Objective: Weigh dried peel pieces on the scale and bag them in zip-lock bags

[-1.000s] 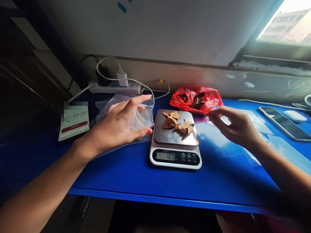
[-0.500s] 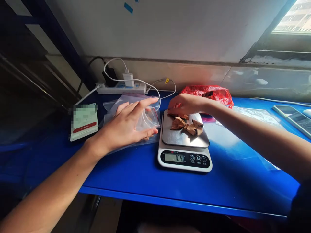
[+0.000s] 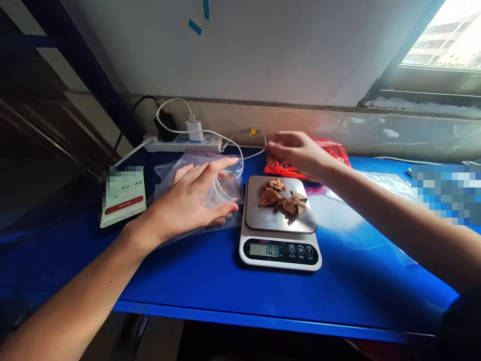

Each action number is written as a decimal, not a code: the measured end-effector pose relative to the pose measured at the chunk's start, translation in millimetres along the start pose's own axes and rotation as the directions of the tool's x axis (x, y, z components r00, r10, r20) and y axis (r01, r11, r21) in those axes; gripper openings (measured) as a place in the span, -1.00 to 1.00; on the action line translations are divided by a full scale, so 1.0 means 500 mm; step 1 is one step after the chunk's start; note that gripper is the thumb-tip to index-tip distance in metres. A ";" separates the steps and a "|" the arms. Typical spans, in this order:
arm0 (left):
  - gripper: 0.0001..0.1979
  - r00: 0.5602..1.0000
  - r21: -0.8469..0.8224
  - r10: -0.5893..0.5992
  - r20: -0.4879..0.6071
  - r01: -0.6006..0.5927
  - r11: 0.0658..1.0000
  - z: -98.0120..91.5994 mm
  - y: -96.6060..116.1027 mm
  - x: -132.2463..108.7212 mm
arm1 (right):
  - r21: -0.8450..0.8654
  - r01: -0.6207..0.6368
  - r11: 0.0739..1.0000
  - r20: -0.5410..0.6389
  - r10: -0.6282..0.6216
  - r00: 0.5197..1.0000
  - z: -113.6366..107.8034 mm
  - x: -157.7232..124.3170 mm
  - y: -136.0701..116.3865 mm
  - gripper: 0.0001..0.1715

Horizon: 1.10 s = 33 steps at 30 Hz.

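My left hand [image 3: 190,200] rests on a pile of clear zip bags [image 3: 173,165], thumb and fingers spread in a C that props open the mouth of the top zip bag [image 3: 225,186]. My right hand [image 3: 296,153] hovers above the back edge of the digital scale [image 3: 280,248], fingers curled into a pinch; whatever they hold is hidden. Three dried brown pieces [image 3: 281,196] lie on the steel pan, and the display reads 10.9. A red plastic bag [image 3: 340,149] sits behind my right hand, mostly covered by it.
A phone showing a timer [image 3: 124,200] lies left of the zip bags. A white power strip [image 3: 184,144] with a charger and cables runs along the wall. More clear bags [image 3: 379,183] lie to the right on the blue table [image 3: 263,313].
My right hand went from the right side to the dried pieces at the back of the pan, then lifted up away from it. My left hand stayed on the bag.
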<state>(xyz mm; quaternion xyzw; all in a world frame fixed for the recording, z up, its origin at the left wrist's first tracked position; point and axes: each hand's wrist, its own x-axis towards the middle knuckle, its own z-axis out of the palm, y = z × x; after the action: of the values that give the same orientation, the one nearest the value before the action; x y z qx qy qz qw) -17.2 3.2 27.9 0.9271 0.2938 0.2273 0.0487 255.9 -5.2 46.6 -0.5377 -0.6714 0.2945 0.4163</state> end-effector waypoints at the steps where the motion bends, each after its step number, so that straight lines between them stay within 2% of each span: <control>1: -0.27 1.000 -0.008 0.001 0.002 -0.001 1.000 -0.001 0.001 0.001 | 0.040 0.011 0.999 -0.071 -0.008 0.997 -0.015 -0.012 0.001 -0.80; 3: -0.28 1.000 -0.014 -0.006 0.002 0.006 1.000 -0.005 0.007 0.002 | 0.071 0.042 0.997 -0.228 -0.025 0.973 -0.049 -0.049 0.014 -0.85; 6: -0.29 1.000 -0.012 -0.022 0.009 0.022 1.000 -0.006 0.016 0.003 | 0.051 0.062 0.997 -0.447 -0.033 0.894 -0.095 -0.128 0.058 -0.90; 9: -0.29 0.999 -0.017 -0.008 0.051 0.009 1.000 -0.003 0.022 0.003 | 0.066 -0.087 0.994 -0.566 0.109 0.817 -0.124 -0.204 0.108 -0.89; 12: -0.28 0.998 -0.016 0.018 0.062 -0.017 1.000 -0.001 0.022 0.003 | 0.062 -0.252 0.966 -0.625 0.234 0.745 -0.130 -0.236 0.135 -0.87; 14: -0.27 0.998 -0.022 0.020 0.054 -0.019 1.000 -0.002 0.022 0.004 | 0.038 -0.238 0.970 -0.633 0.208 0.746 -0.125 -0.235 0.138 -0.89; 17: -0.29 0.998 -0.019 -0.003 0.057 0.004 1.000 -0.007 0.024 0.005 | -0.024 -0.201 0.979 -0.602 0.146 0.785 -0.113 -0.226 0.128 -0.87; 20: -0.30 0.997 -0.040 -0.027 0.068 0.030 0.999 -0.013 0.027 0.003 | -0.102 -0.179 0.979 -0.588 0.086 0.804 -0.100 -0.228 0.110 -0.86; 24: -0.30 0.998 -0.006 -0.008 0.062 0.009 1.000 -0.017 0.029 0.003 | -0.074 -0.101 0.992 -0.559 0.042 0.828 -0.090 -0.237 0.097 -0.87; 27: -0.31 0.998 0.035 0.006 0.063 -0.008 0.999 -0.017 0.030 0.004 | -0.067 -0.115 0.991 -0.561 0.058 0.826 -0.088 -0.238 0.102 -0.86; 33: -0.29 0.998 -0.028 0.003 0.068 -0.002 1.000 -0.018 0.034 0.006 | -0.079 -0.114 0.990 -0.610 0.043 0.791 -0.088 -0.234 0.108 -0.83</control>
<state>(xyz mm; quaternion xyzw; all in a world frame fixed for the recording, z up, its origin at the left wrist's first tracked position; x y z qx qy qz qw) -10.4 -9.6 41.1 0.9339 0.2876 0.2000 0.0715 328.9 -107.4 -6.5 -0.6535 -0.4949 0.0859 0.5662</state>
